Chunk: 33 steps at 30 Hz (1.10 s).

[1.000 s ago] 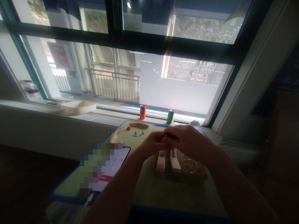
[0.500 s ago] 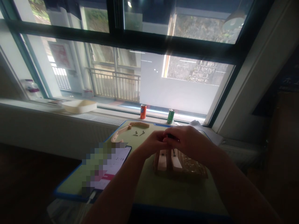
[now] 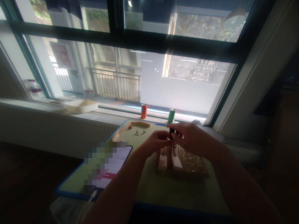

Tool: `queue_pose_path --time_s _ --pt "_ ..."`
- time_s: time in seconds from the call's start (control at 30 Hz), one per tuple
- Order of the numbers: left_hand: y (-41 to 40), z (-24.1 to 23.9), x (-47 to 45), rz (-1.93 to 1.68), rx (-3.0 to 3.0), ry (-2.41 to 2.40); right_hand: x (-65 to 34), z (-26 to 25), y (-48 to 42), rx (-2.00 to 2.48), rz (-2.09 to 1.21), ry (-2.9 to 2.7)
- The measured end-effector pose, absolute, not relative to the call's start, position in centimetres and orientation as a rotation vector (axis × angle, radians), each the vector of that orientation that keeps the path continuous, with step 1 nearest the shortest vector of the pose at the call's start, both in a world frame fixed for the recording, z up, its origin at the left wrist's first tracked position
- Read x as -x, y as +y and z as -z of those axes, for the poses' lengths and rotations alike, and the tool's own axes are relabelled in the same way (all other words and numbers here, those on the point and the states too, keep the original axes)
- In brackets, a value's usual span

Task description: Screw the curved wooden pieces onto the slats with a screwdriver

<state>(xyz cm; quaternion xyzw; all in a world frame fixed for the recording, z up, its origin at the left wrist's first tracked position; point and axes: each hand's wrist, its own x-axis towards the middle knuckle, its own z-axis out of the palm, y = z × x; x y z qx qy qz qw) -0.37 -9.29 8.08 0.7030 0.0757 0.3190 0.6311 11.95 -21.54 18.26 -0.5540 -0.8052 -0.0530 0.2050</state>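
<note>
My right hand grips the dark handle of a small screwdriver, held upright over a wooden assembly with a woven panel on the green mat. My left hand is curled, its fingertips pinched at the tool's shaft just above the wood. A curved wooden piece lies at the mat's far left. Loose screws rest beside it.
A phone lies at the mat's left with a cable at its near end. An orange can and a green can stand on the window sill. A shallow white tray sits further left on the sill.
My right hand has lifted slightly and shifted right, so the screwdriver handle now shows between the hands. The left hand stays at the wood. The view has drifted a little.
</note>
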Motion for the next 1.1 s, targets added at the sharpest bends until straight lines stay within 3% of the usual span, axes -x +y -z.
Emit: queue_pose_path --time_s 0.4,0.77,1.1 --pt "-9.9 -7.9 -0.4 -0.882 -1.648 0.214 -12.7 -18.2 -20.7 1.611 0.163 -2.189" --pt "-9.6 -7.6 -0.4 -0.8 -1.714 0.241 -13.4 -18.4 -21.0 1.743 0.352 -2.179" --pt "-9.9 -7.6 -0.6 -0.811 -1.69 0.199 -13.3 -18.6 -21.0 1.762 0.311 -2.171"
